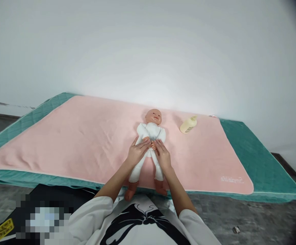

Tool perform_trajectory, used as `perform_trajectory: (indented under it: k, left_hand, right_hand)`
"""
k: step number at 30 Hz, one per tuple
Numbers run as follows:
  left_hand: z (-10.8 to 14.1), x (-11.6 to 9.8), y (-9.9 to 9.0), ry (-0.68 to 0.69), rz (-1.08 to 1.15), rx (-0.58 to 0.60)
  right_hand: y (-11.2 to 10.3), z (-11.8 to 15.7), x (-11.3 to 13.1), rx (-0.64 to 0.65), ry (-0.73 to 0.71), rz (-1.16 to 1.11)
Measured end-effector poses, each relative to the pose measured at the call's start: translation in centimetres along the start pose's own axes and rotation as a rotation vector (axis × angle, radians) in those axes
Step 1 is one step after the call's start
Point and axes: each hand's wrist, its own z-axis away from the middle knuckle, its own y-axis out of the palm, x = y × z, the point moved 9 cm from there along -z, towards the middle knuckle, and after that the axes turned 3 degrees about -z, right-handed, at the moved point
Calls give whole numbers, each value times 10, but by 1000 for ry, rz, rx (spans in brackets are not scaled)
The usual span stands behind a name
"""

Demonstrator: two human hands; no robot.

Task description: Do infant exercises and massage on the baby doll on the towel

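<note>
A baby doll (151, 128) in a white suit lies on its back on a pink mat (99, 136), head toward the wall and feet over the near edge. My left hand (139, 150) rests on the doll's middle beside its small hands, fingers stretched out and thumb apart. From the other side my right hand (162, 153) lies on the doll's waist, its fingers extended and lying flat. Both hands touch the doll, and their fingertips nearly meet over its belly. My fingers partly cover the doll's hands.
A pale yellow pump bottle (188, 125) lies on the mat to the doll's right in view. Beneath the mat is a green quilted pad (262, 163), its back edge along a white wall (148, 51). A black object (51, 195) sits below at left. A small scrap (236, 230) lies on the grey floor.
</note>
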Motion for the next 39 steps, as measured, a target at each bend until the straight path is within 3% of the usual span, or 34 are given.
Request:
perform_trajectory:
  k: [4, 8, 11, 15, 18, 22, 25, 31, 39]
  left_hand:
    - [0, 18, -15, -154, 115, -59]
    - [9, 62, -41, -538, 358, -224]
    - [24, 96, -59, -798, 536, -385]
    - [44, 138, -74, -955, 555, -501]
    - [69, 168, -70, -1126, 625, -584]
    - [98, 191, -46, -1330, 873, -648]
    - [109, 198, -36, -1411, 958, -652]
    - [112, 206, -33, -1457, 952, -606]
    - [109, 204, -37, -1444, 866, -571]
  right_hand:
    - [-13, -1, -1, -59, 34, -27]
    - [-42, -2, -13, -209, 136, -94]
    - [-68, 2, -34, -347, 290, -194]
    - [-93, 13, -72, -476, 510, -261]
    - [-100, 20, -99, -537, 585, -325]
    - [-91, 27, -130, -602, 599, -670]
    - [-83, 33, -148, -648, 626, -821]
    - [-77, 39, -169, -673, 682, -877]
    - [-79, 39, -165, -669, 715, -841]
